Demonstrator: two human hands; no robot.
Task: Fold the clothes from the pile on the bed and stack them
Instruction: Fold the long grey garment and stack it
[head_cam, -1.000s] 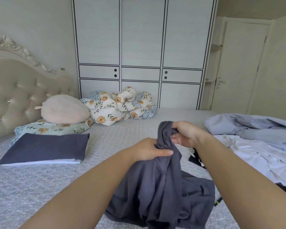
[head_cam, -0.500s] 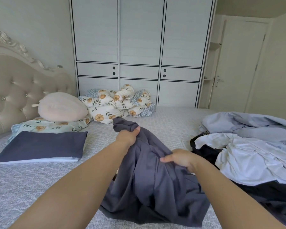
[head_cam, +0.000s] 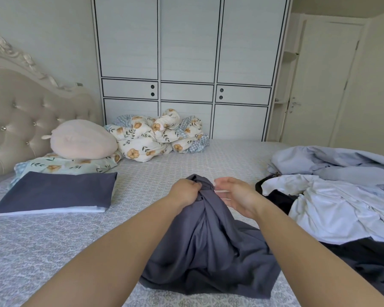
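Head view shows us standing at the bed [head_cam: 164, 169], both arms stretched out over its patterned grey cover. Our left hand [head_cam: 185, 191] grips a bunched top edge of the dark grey garment [head_cam: 208, 247], fingers curled tight round the cloth and lifting it into a peak, while the rest of the fabric drapes down and spreads on the bed between our forearms. Our right hand [head_cam: 235, 194] sits just beside that peak, palm turned toward it and fingers loosely spread; it is blurred, and we cannot tell whether the fingertips touch the cloth. The two hands are close together, only the gathered fabric between them.

To the right lies the pile of clothes [head_cam: 333, 196], unfolded: pale blue pieces at the back, white ones in front, black cloth underneath and trailing toward the near edge. On the left, near the tufted headboard [head_cam: 27, 120], a folded stack [head_cam: 56, 191] with a dark navy piece on top of a white one lies flat. Behind it are a floral pillow [head_cam: 64, 165], a pink cushion [head_cam: 82, 140] and a crumpled floral duvet [head_cam: 155, 134], with the white wardrobe [head_cam: 186, 63] behind the bed.
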